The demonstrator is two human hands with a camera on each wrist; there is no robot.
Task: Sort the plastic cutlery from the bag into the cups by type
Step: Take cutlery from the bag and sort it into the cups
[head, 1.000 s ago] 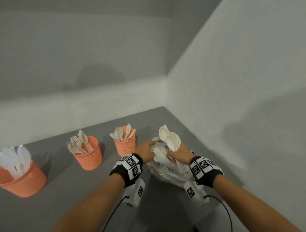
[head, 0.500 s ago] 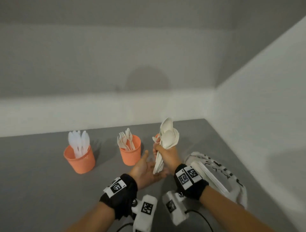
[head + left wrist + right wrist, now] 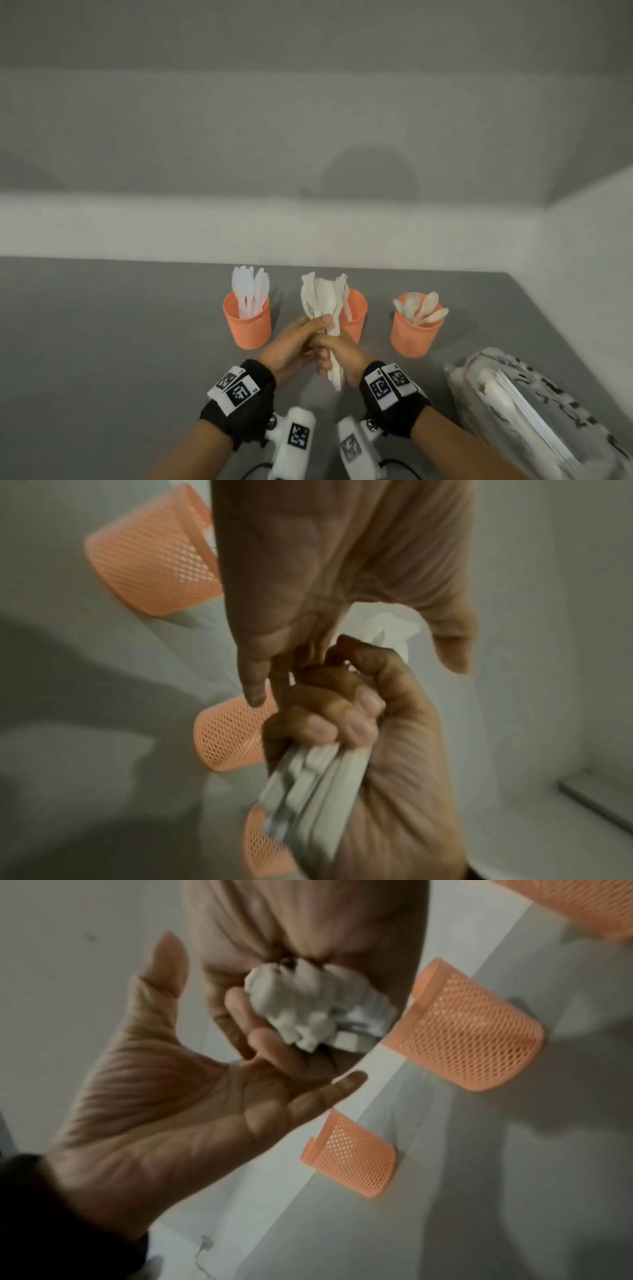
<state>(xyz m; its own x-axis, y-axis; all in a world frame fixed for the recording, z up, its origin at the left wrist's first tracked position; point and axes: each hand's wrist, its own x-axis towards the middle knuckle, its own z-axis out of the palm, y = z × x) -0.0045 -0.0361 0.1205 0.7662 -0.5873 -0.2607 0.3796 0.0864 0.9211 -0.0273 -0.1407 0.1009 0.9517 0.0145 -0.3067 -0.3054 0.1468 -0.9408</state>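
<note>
Your right hand [image 3: 337, 353] is gripping a bundle of white plastic cutlery [image 3: 323, 308] upright above the table [image 3: 102, 342], in front of the middle orange cup [image 3: 356, 313]. Your left hand [image 3: 291, 346] is lying spread against it, fingers relaxed. The bag [image 3: 534, 411] is sitting at the table's right edge.

Grey tabletop [image 3: 102, 342] in corner; pale grey walls [image 3: 308, 120], dim light.
</note>
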